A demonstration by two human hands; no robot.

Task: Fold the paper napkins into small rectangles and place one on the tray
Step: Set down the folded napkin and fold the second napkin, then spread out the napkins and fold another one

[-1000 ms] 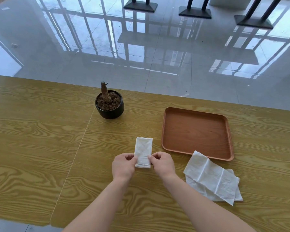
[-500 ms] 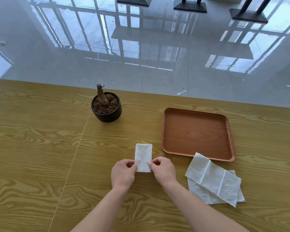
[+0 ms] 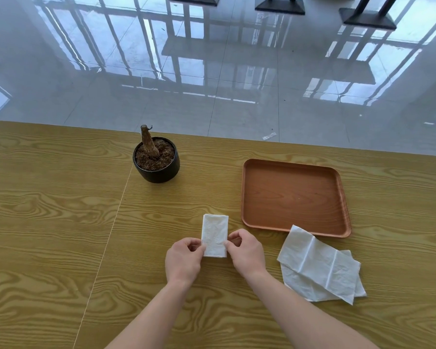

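While the folded napkin (image 3: 215,235) lies flat on the wooden table (image 3: 48,222) just left of the tray's near left corner, both hands pinch its near end: the left hand (image 3: 184,260) clamps thumb and fingers on its left edge, the right hand (image 3: 247,251) on its right edge. Touching the tray (image 3: 293,197) at its near rim, looser unfolded napkins (image 3: 320,268) lie overlapped. Left of the tray, beyond the folded napkin, stands a black pot (image 3: 156,161) of soil with a bare stump.
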